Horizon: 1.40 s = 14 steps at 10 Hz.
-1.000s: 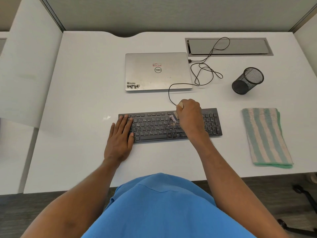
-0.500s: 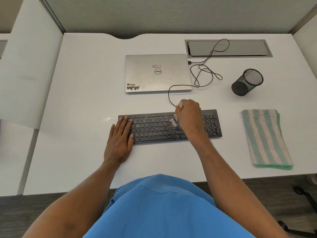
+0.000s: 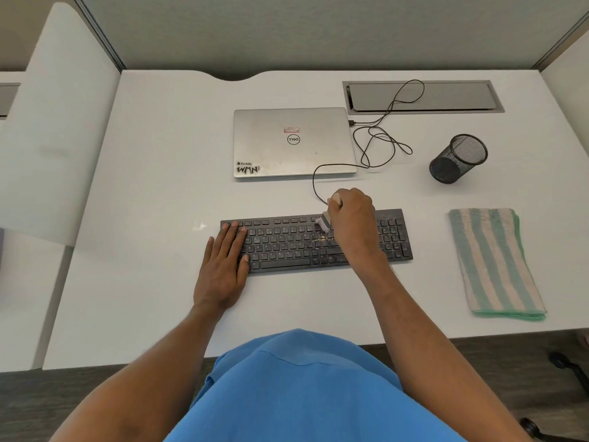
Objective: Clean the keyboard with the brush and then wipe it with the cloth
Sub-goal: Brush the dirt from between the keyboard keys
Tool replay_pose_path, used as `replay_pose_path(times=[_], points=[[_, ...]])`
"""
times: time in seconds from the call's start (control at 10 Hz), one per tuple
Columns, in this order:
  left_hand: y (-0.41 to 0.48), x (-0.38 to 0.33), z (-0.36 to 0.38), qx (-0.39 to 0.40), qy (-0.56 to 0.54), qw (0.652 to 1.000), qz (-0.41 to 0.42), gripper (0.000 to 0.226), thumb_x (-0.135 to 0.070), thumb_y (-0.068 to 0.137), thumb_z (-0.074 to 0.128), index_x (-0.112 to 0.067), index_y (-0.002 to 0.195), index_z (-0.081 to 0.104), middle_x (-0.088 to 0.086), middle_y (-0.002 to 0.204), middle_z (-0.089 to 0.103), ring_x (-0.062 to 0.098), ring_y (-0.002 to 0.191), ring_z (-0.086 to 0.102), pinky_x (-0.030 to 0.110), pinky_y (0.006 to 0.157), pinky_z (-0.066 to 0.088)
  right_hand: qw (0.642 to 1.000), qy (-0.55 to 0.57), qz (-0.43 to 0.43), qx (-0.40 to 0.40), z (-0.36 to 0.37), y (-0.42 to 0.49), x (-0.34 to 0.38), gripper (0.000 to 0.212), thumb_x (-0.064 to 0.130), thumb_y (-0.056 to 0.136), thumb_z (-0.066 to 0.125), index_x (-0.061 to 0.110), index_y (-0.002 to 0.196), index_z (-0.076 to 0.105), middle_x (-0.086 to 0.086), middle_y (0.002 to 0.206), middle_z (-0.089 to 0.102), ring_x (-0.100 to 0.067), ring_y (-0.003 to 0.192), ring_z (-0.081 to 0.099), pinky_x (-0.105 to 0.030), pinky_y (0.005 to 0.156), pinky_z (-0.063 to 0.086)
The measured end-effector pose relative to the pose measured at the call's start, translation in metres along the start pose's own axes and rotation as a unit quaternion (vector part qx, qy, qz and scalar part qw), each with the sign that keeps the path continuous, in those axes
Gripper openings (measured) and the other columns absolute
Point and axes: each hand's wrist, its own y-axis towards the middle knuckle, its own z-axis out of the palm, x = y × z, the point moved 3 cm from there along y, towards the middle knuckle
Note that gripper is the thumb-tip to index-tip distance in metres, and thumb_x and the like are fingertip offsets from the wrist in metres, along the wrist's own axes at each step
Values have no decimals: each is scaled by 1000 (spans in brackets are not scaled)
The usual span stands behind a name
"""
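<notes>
A black keyboard (image 3: 287, 242) lies across the middle of the white desk (image 3: 143, 186), with pale crumbs scattered over its right half. My right hand (image 3: 352, 223) grips a small brush (image 3: 324, 222), its light bristles down on the upper key rows right of centre. Most of the brush handle is hidden in my fist. My left hand (image 3: 223, 266) rests flat, fingers straight, on the keyboard's left end. A folded cloth (image 3: 492, 261) with green and cream stripes lies on the desk to the right of the keyboard, apart from both hands.
A shut silver laptop (image 3: 293, 143) sits behind the keyboard. A black cable (image 3: 379, 145) loops from it towards the keyboard and a recessed cable tray (image 3: 424, 97). A black mesh pen cup (image 3: 457, 159) lies tipped at the right. Partition walls flank the desk.
My right hand has shifted the brush slightly up the keys, towards the top rows. My left hand and the cloth have stayed in place.
</notes>
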Motion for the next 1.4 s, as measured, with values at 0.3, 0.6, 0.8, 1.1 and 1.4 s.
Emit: replay_pose_path(times=[0.3,0.6,0.8,1.1,1.4], points=[[0,1,1,4,2,1000,1,62,-36,108,31,-23,169,23,-4,177,15,12,164,3,48,133,10,1000,-13,-11,-1,0,-3,3,42,15,99,56,17,61,41,-3,68,49,-12,54,44,-20,48,31],[0,1,1,3,5,1000,2,62,-35,108,31,-23,169,23,-4,177,15,12,164,3,48,133,10,1000,8,-6,-7,-1,-1,6,45,16,98,57,21,59,35,-5,67,49,-21,60,44,-29,55,33],[0,2,2,1,7,1000,2,62,-34,108,32,-23,169,23,-4,177,15,12,164,3,48,133,11,999,-28,-5,30,1,-3,3,25,18,99,55,7,77,62,-9,81,60,-25,70,59,-34,61,50],[0,3,3,-2,11,1000,5,62,-34,108,32,-21,168,25,-3,177,16,13,164,5,50,132,12,1000,0,-9,19,-2,-5,6,35,17,98,56,16,65,44,-8,74,56,-26,69,61,-35,55,44],[0,3,3,-5,9,1000,5,62,-34,108,32,-21,168,25,-3,177,16,13,164,5,49,133,11,1000,-3,-12,23,-9,-6,5,28,16,99,55,9,72,55,-8,80,57,-22,69,57,-34,59,47]])
